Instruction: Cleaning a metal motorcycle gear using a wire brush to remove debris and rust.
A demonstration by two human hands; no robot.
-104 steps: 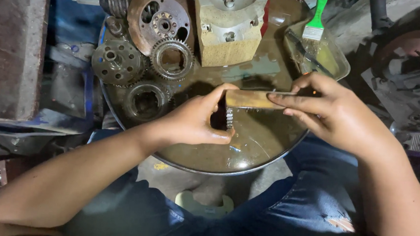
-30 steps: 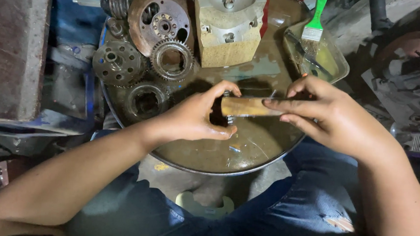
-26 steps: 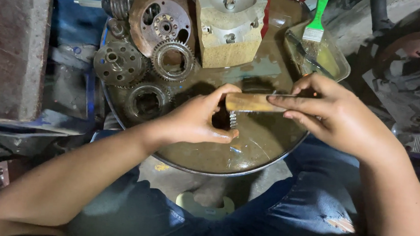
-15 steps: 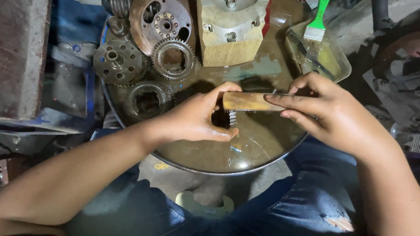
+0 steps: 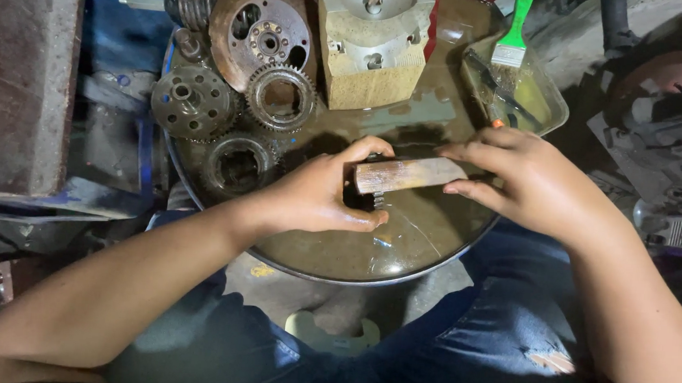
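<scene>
- The left hand [image 5: 321,198] curled around a small dark metal part [image 5: 372,200], thumb underneath and fingers over the top; most of the part was hidden, only a short ribbed or threaded bit showing below the fingers.
- The right hand [image 5: 531,183] pinched a flat wooden-backed brush [image 5: 409,174] between thumb and fingertips, its near end resting against the part in the left hand. Whether bristles touched the part could not be told.
- Both hands worked over the near half of a round metal basin [image 5: 399,275], which held a shallow pool of brownish, oily liquid [image 5: 425,228].
- Just beyond the left hand, in the far left of the basin, lay a dark ring-shaped gear [image 5: 238,164], a toothed gear [image 5: 282,97], a drilled disc with teeth [image 5: 190,102] and a large rusty clutch-like plate [image 5: 260,33], packed close and touching one another.
- A coil spring [image 5: 188,5] sat at the far left rim.
- A pale block-shaped engine casting [image 5: 374,40] stood at the far side, well apart from the hands.
- To the far right, a clear rectangular tray [image 5: 547,109] overlapped the rim, holding yellowish fluid and a green-handled paintbrush [image 5: 517,29]; it lay just beyond the right hand's fingers.
- The person's blue jeans [image 5: 498,335] framed the basin below.
</scene>
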